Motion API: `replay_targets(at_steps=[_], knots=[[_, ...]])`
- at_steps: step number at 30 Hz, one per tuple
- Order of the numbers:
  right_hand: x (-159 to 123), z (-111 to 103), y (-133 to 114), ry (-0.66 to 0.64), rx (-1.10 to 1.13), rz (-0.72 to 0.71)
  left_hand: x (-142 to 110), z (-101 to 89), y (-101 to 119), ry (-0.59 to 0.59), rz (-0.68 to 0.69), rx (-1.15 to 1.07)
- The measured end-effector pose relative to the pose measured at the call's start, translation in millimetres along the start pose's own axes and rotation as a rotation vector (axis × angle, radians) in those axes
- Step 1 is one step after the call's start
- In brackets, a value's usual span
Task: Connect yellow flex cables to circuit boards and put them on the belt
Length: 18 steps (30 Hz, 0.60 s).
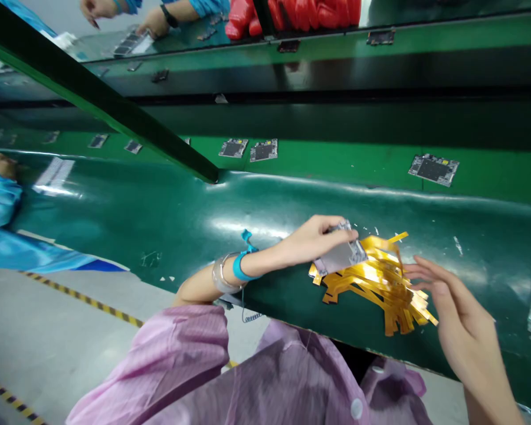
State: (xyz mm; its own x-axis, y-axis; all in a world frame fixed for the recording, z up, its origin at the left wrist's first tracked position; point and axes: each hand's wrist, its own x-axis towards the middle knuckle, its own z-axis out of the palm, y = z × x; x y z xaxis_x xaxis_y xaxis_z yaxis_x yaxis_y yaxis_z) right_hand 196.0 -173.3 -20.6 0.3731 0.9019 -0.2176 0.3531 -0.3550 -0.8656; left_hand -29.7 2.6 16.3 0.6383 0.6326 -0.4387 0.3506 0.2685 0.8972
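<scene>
My left hand [312, 241] is closed on a circuit board [337, 258], thumb on top near its far edge. The board is grey with a silvery flat area and is tilted above the left side of a loose pile of shiny orange flat flex cables [374, 280]. My right hand [462, 310] is at the pile's right side, its fingers stretched out and slightly apart. Its fingertips are at the cables; whether they touch one I cannot tell. A blue wrist strap [240, 265] with a coiled cord is on my left wrist.
Several circuit boards, one at the right [434, 169], lie on the green belt [336, 162] beyond the bench edge. A green slanted post [159, 136] crosses the left. Co-workers' hands [154, 22] and a blue sleeve [0, 200] show. Red bundles [314, 15] lie across the line.
</scene>
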Motion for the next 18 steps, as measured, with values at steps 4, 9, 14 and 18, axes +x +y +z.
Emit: replay_targets(at_steps=[4, 9, 14, 18], knots=[[6.4, -6.2, 6.9, 0.098, -0.024, 0.020, 9.2, -6.2, 20.2, -0.007, 0.013, 0.004], [5.7, -9.3, 9.3, 0.066, -0.029, -0.017, 6.4, 4.9, 23.6, -0.123, 0.026, 0.047], [4.9, -10.9, 12.5, 0.072, -0.053, 0.036, 3.4, 8.9, 26.0, -0.141, 0.060, 0.066], [11.4, -7.6, 17.9, 0.075, -0.015, 0.051, 31.7, -2.4, 32.6, -0.046, 0.164, 0.147]])
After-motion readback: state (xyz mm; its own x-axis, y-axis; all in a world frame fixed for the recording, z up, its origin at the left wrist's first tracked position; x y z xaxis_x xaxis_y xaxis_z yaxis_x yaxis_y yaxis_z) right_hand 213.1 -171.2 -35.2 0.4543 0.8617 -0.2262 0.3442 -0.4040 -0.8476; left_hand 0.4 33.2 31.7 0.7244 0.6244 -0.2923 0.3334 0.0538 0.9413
